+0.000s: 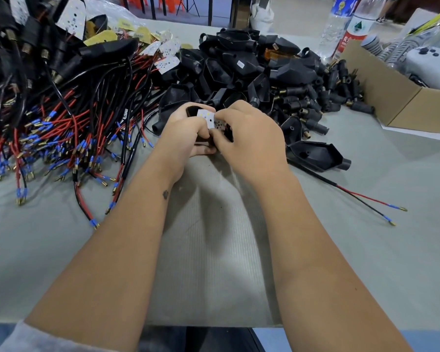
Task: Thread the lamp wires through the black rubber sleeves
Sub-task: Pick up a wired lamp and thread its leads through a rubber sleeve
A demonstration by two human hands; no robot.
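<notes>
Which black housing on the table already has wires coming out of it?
The lone black housing right of the right hand: a red-black wire pair trails from it toward the right. The heaped housings show none.

A single head-worn wide-angle view looks forward and down, close over the table [341,250], forearms reaching away.

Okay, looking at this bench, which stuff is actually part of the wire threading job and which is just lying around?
Part of the job:
- white LED board, held by left hand and right hand
- pile of black rubber sleeves
- red and black lamp wires
- sleeve with wires already through

Just lying about:
- water bottles
- cardboard box
- game controller
</notes>
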